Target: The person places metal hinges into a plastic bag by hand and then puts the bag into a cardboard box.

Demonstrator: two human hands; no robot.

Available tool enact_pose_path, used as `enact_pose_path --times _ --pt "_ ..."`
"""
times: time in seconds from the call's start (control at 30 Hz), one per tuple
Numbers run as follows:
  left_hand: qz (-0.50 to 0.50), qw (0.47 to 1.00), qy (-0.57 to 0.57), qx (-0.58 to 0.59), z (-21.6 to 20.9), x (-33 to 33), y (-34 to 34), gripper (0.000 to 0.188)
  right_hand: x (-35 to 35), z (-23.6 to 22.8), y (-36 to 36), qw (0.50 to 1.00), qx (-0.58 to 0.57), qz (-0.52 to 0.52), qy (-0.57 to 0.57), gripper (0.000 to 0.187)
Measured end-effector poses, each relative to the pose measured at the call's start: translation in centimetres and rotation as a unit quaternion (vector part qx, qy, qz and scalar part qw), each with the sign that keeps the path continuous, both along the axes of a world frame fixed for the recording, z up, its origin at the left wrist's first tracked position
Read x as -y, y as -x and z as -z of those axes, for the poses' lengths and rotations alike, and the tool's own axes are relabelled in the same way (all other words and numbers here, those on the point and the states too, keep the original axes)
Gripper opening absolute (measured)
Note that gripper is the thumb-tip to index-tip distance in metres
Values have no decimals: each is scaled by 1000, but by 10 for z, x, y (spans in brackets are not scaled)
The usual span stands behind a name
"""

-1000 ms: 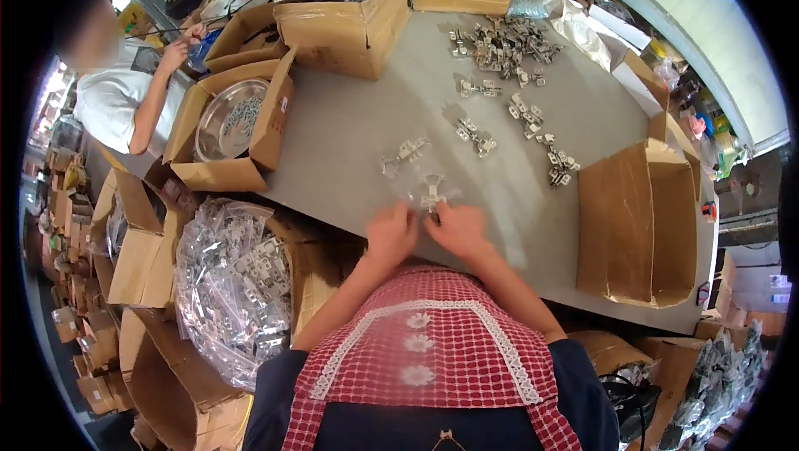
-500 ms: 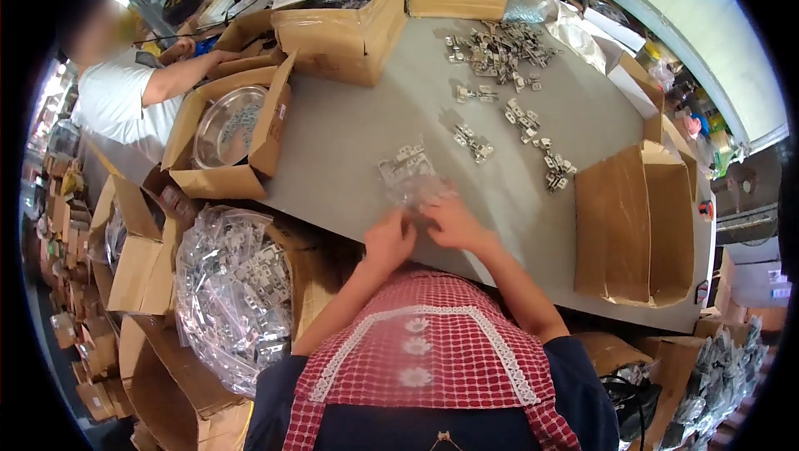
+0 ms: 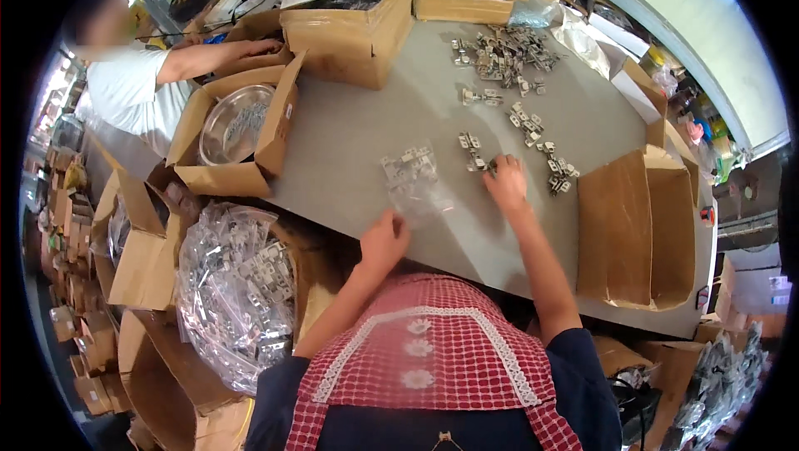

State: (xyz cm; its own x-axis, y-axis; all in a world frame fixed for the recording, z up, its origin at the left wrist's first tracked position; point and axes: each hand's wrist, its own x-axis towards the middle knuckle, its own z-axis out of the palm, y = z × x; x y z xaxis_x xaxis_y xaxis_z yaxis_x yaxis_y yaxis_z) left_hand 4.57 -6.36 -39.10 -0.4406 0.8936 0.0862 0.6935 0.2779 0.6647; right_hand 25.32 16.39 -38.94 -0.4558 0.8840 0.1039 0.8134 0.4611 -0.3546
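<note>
In front of me on the grey table lies a clear plastic bag (image 3: pixel 420 193) with metal cabinet hinges showing inside its far part. My left hand (image 3: pixel 385 240) is closed, with its fingertips pinching at the bag's near left edge. To the right of the bag, my right hand (image 3: pixel 508 185) has its fingertips closed on the near end of a small group of cabinet hinges (image 3: pixel 471 150). Two more small groups, one of hinges (image 3: pixel 526 123) and another of hinges (image 3: pixel 558 170), lie beyond and to the right of that hand. Farther back is a heap of hinges (image 3: pixel 512 56).
An upright cardboard box (image 3: pixel 616 230) stands at the table's right. On the left, another box holds a metal bowl (image 3: pixel 218 139) of small parts, near a person (image 3: pixel 133 89) at work. Below it sits a large clear bag of metal parts (image 3: pixel 237 293). A taped carton (image 3: pixel 337 43) stands at the back.
My right hand has left the bag and moved right and away from me to the nearest hinges. My left hand stays by the bag. The other person's arm has reached farther right.
</note>
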Motion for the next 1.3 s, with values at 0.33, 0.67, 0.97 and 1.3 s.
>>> enact_pose_path --times 0.33,0.67,0.97,1.3 --pt "-8 1000 -6 24 1 -4 -3 16 42 -22 18 993 -56 -80 -73 50" --pt "-19 998 27 49 -5 -3 1 17 17 1 30 996 34 -18 -81 22" --pt "-25 999 2 28 5 -10 -9 17 29 -20 46 992 84 -25 -86 33" --pt "-38 996 54 55 0 -10 -3 19 26 -29 20 996 77 -49 -21 27"
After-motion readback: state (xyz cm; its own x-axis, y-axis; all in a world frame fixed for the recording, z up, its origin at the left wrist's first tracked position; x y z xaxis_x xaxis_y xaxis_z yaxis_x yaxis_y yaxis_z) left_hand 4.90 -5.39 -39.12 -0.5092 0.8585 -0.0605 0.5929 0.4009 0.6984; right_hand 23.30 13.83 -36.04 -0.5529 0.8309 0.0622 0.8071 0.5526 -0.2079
